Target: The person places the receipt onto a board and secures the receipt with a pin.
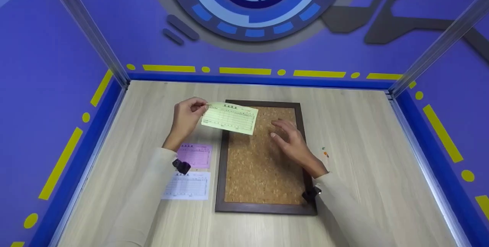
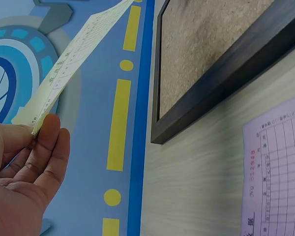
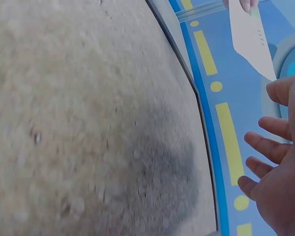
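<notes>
A yellow-green printed form slip (image 1: 229,118) is pinched at its left corner by my left hand (image 1: 188,119), between thumb and fingertips. The slip hangs over the upper left part of a cork board (image 1: 259,163) in a dark brown frame. In the left wrist view the slip (image 2: 71,64) tilts up and away from the thumb. My right hand (image 1: 292,142) hovers above the board's right half, fingers spread and slightly bent, holding nothing. The right wrist view shows those loose fingers (image 3: 268,142) apart from the slip (image 3: 250,42).
Left of the board lie a pink form (image 1: 196,156) and a white form (image 1: 189,186), both partly covered by my left arm. Small green and orange pins (image 1: 325,153) lie on the table right of the board. Blue printed walls (image 1: 244,59) enclose the table.
</notes>
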A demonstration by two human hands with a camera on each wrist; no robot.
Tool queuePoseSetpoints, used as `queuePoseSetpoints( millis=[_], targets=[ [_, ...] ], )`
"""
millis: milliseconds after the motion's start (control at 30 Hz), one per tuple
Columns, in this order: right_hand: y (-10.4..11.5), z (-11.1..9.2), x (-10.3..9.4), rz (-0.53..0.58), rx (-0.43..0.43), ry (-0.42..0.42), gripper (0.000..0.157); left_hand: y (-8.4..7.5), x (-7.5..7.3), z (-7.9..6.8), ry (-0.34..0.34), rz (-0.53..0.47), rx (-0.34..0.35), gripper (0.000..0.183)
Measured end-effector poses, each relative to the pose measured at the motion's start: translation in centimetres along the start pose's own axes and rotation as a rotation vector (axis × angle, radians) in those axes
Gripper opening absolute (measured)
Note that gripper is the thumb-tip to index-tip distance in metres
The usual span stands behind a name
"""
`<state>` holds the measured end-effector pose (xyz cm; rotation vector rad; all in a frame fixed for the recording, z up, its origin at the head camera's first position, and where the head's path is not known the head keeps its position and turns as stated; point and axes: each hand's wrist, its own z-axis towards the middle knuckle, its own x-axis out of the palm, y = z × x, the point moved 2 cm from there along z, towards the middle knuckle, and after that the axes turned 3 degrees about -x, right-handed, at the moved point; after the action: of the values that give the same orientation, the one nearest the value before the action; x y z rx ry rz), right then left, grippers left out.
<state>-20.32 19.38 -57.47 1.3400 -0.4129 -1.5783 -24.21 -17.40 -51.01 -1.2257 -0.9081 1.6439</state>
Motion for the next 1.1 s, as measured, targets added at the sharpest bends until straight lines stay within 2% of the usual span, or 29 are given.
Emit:
queuePoseSetpoints(
  millis=[267, 700, 900, 1100],
  targets=[
    [0.4, 0.3, 0.7, 0.035, 0.03, 0.04, 0.044, -0.3, 1.0, 0.0, 0.014, -0.038, -0.003, 0.005],
    [1.0, 0.7, 1.6, 0.129, 0.065, 0.055, 0.045, -0.6, 1.6, -0.3, 0.029, -0.053, 0.013, 0.004],
    [1.3, 1.0, 2.2, 0.2, 0.053, 0.034, 0.03, -0.7, 1.9, -0.3, 0.024, -0.059, 0.026, 0.004],
    [1.3, 1.2, 2.7, 0.282, 0.127, -0.041, 0.014, -0.7, 2.4, -0.4, 0.025, -0.071, 0.023, 0.005]
  ],
)
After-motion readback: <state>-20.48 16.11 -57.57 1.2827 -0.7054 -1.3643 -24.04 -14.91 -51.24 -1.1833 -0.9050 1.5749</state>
